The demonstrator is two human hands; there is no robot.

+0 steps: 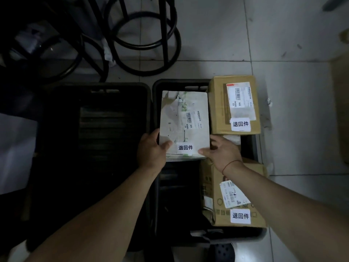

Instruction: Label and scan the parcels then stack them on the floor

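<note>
A flat white parcel (184, 118) with green print, a barcode label and a white sticker with black characters is held over the right black crate (160, 86). My left hand (153, 148) grips its near left corner, thumb on top. My right hand (221, 150) holds its near right corner, thumb lying across the top face. A brown cardboard parcel (219, 108) with a barcode label and the same sticker sits at the crate's far right. Another brown labelled parcel (243, 210) lies at the near right, partly under my right forearm.
A second black crate (94, 140) stands to the left, its inside dark. Black stool legs and rings (149, 44) stand on the grey tiled floor (292, 129) beyond the crates. A tan cardboard edge (341, 103) shows at far right.
</note>
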